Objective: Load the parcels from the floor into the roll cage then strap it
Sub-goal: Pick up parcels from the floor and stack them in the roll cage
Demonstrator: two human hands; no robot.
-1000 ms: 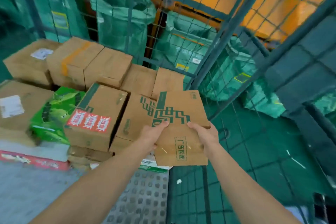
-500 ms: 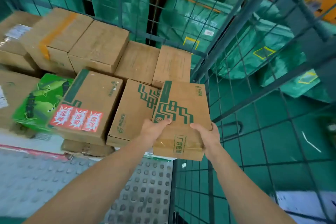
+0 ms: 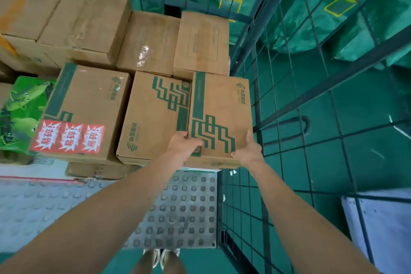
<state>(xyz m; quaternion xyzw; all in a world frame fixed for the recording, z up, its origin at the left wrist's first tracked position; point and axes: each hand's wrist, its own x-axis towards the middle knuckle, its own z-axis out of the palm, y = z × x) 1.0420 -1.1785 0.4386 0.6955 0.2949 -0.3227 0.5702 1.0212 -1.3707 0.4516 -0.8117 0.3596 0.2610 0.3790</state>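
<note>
A brown parcel with a green zigzag print lies flat at the right end of the front row in the roll cage, tight against the cage's right mesh wall. My left hand grips its near left corner with the fingers curled over the top. My right hand holds the near right edge, thumb up along the side. A matching printed parcel sits directly to its left, and a parcel with red stickers lies further left.
Several plain brown boxes fill the back rows. A green printed box is at the far left. The cage's studded metal floor shows in front of the stack. Green sacks lie outside the mesh. My shoes stand below.
The parcel in my hands went forward and down, from tilted in the air to flat beside the matching printed parcel. My view dropped toward the cage floor.
</note>
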